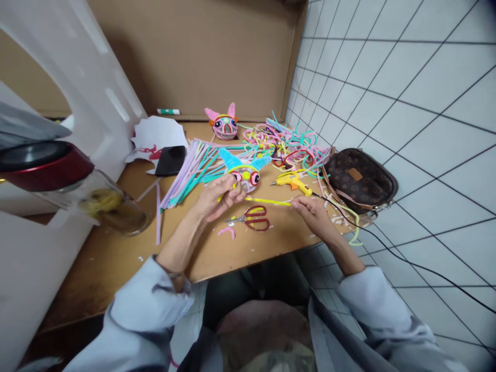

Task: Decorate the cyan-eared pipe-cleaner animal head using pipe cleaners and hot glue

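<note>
A yellow pipe cleaner (267,201) stretches between my two hands above the table. My left hand (221,198) pinches its left end, with a bit of yellow showing at the fingers. At the other end, the fingers of my right hand (310,213) are closed on the strand. Just behind my left hand sits a craft animal head with blue ears (247,174) and round red-rimmed eyes, partly hidden by the fingers. Red-handled scissors (251,218) lie below the strand. A yellow hot glue gun (292,183) rests behind my right hand.
Bundled lilac and green pipe cleaners (194,170) lie left, a tangled heap (290,144) behind. A pink craft head (225,126), phone (170,160), paper (163,133), glass bottle (116,206) and brown handbag (360,178) stand around. The glue gun's black cord (387,248) runs off right.
</note>
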`<state>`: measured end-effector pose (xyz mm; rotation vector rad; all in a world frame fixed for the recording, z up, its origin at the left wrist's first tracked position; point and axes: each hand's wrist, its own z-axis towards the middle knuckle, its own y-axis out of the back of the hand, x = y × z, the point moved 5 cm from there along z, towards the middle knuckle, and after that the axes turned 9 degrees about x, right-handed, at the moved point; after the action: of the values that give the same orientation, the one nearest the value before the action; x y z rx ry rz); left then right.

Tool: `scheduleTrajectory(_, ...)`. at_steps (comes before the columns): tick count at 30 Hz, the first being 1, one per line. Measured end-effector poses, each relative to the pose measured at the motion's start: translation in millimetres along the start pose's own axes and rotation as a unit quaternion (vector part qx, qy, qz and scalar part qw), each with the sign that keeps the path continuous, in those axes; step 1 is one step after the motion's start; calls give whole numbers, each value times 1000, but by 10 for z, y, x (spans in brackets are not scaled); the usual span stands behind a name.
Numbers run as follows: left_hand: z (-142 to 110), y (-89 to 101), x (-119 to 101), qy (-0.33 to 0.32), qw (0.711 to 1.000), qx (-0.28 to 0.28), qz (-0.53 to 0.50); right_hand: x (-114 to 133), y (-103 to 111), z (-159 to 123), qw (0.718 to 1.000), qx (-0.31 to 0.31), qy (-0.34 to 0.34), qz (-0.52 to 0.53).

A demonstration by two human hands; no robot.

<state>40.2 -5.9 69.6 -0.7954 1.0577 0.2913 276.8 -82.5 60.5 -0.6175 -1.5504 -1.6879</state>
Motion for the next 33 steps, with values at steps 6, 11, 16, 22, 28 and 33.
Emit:
scheduleTrajectory(6, -58, 223, -119, -48, 997, -63, -2, -178, -189, -148, 993, 73, -10, 88)
scheduleTrajectory(11, -74, 289, -142, -67, 988, -134, -37, -37, -530, -212, 980, 59, 174, -81)
scheduleTrajectory(16, -58, 236, -131, -62, 992, -95, -55, 162, -941, 88, 942, 116, 212, -232)
scheduleTrajectory(22, -60, 166, -107, -43, 998, -47, -17, 287, -1070, 253, 905, 169, 194, -340)
scheduleTrajectory(28, -49, 185, -102, -49, 997, -59, -21, 86, -645, 35, 967, 130, 113, -187)
scheduleTrajectory(33, -46, 192, -98, -53, 996, -71, -22, -249, -271, -154, 983, 107, -24, 150)
